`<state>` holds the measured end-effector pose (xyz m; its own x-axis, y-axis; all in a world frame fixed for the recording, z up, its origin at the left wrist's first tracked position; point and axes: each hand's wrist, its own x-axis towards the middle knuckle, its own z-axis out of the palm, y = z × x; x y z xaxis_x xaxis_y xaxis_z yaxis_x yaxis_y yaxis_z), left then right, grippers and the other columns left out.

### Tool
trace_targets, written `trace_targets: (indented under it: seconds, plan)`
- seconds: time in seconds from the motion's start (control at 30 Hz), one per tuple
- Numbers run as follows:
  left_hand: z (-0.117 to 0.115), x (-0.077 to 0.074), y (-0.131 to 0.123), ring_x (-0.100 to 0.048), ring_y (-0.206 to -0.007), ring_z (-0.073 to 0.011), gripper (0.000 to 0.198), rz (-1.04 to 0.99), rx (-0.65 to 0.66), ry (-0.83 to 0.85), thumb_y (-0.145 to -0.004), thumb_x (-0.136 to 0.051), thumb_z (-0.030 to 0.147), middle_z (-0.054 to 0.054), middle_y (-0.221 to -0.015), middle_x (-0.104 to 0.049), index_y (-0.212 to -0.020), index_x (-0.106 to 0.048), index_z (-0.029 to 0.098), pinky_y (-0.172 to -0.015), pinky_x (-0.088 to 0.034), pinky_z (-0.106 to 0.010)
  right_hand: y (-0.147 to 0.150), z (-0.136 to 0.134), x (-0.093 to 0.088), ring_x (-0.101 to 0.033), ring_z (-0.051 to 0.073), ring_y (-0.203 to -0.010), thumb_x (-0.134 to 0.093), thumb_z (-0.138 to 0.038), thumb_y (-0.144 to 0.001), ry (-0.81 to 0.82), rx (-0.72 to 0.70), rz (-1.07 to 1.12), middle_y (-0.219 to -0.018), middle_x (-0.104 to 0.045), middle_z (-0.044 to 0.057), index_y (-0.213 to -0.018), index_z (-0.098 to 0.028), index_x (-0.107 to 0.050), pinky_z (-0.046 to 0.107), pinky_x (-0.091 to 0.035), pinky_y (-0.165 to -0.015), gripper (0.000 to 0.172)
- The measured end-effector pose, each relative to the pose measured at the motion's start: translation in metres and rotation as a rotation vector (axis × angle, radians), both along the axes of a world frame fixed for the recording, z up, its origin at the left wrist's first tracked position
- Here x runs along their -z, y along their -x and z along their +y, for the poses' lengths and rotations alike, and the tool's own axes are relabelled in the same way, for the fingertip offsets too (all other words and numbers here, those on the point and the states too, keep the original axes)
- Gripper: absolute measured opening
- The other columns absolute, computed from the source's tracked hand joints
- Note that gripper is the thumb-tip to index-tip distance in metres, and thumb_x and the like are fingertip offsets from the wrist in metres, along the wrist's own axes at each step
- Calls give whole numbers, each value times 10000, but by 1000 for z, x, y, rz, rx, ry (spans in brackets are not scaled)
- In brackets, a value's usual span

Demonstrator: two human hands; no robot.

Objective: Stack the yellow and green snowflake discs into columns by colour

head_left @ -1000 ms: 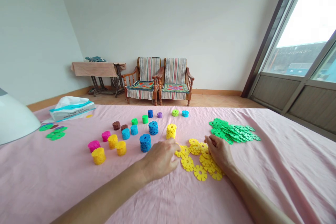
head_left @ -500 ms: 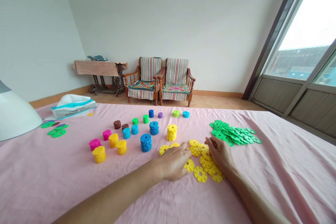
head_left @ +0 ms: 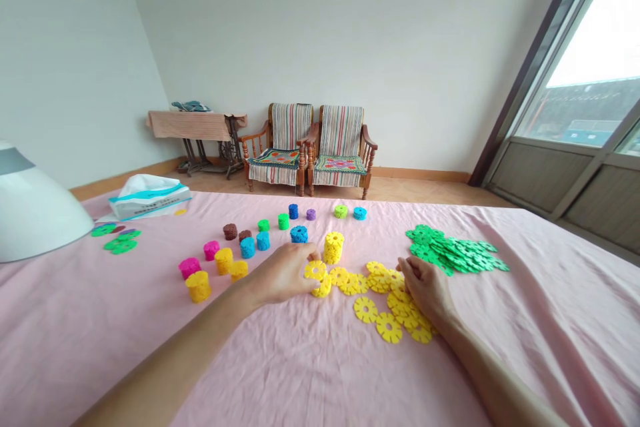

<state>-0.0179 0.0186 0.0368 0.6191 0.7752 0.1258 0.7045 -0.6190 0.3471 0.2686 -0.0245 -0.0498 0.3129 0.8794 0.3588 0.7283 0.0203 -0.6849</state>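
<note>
My left hand [head_left: 290, 273] pinches a yellow notched disc [head_left: 315, 270] between thumb and fingers. The disc is over a short yellow stack [head_left: 323, 288], and I cannot tell whether they touch. Just behind stands a taller stack of yellow discs [head_left: 333, 248]. To the right, loose yellow discs [head_left: 389, 327] lie in an overlapping pile. My right hand [head_left: 429, 287] rests at the right side of this pile with its fingers drawn together; what they hold, if anything, is hidden.
Beyond my right hand lies a heap of green discs [head_left: 457, 255]. Several small stacks, such as a magenta one [head_left: 190, 268] and a blue one [head_left: 299, 234], stand left of centre. A tissue pack [head_left: 150, 199] and a white rounded object [head_left: 40, 213] are at the far left.
My left hand has moved left from the loose yellow discs to the short yellow stack, a yellow disc in its fingers. My right hand stays by the pile. The view has shifted slightly.
</note>
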Motion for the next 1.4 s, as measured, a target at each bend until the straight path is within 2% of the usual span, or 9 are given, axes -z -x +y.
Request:
trace_targets:
  seconds: [0.2, 0.47, 0.97, 1.1, 1.17, 1.23, 1.33, 1.4]
  plan:
    - [-3, 16, -11, -621, -830, -220, 264, 41, -21, 0, -670, -647, 263, -25, -906, -677, -923, -604, 203, -657, -405, -263, -1, -1, 2, -473, 141, -425, -390, -514, -852, 5, -5, 11, -451, -534, -5, -662, -173, -603, 244, -296, -472, 444]
    - [-5, 16, -18, -618, -755, -212, 192, 93, -47, -28, -655, -641, 261, -15, -791, -655, -823, -573, 199, -572, -352, -249, 0, 0, 1, -487, 146, -451, -387, -508, -847, 13, -16, 4, -455, -522, -5, -632, -179, -579, 246, -299, -488, 438]
    - [-2, 20, -18, -639, -821, -231, 210, 115, -62, -16, -667, -651, 297, -20, -859, -687, -857, -609, 219, -607, -418, -257, 2, 0, -2, -452, 136, -439, -382, -508, -841, 18, -3, -11, -457, -524, -7, -597, -186, -557, 244, -276, -478, 440]
    - [-7, 15, -20, -612, -942, -255, 329, 111, -63, -40, -678, -686, 316, -49, -996, -664, -977, -601, 211, -747, -453, -294, 3, -1, -3, -442, 134, -441, -385, -507, -842, 8, 1, -22, -461, -525, -4, -579, -190, -540, 243, -270, -472, 439]
    - [-15, 12, -25, -580, -1020, -255, 359, 76, -24, -51, -722, -675, 318, -61, -1091, -626, -1054, -585, 216, -834, -444, -313, 3, -1, -3, -439, 134, -440, -385, -504, -845, 4, 0, -25, -459, -525, -3, -580, -191, -538, 243, -269, -470, 437]
    - [-26, 10, -34, -579, -1018, -238, 292, 31, 79, -34, -779, -638, 304, -55, -1096, -611, -1058, -594, 230, -862, -441, -311, 3, -1, -3, -440, 134, -439, -386, -502, -847, 0, -3, -29, -458, -529, -1, -576, -193, -532, 244, -272, -471, 437]
    - [-41, 15, -51, -604, -944, -227, 227, 45, 255, 21, -801, -619, 274, -50, -1059, -607, -1024, -604, 238, -819, -467, -311, 3, -1, -3, -443, 135, -434, -387, -505, -848, -6, -4, -32, -455, -542, 4, -568, -192, -533, 245, -278, -470, 444]
    - [-47, 22, -61, -613, -903, -238, 238, 105, 287, 30, -795, -617, 270, -63, -1059, -599, -1028, -591, 230, -768, -483, -322, 2, -1, -3, -446, 136, -430, -389, -507, -847, -6, -5, -29, -455, -547, 5, -579, -188, -551, 245, -279, -465, 446]
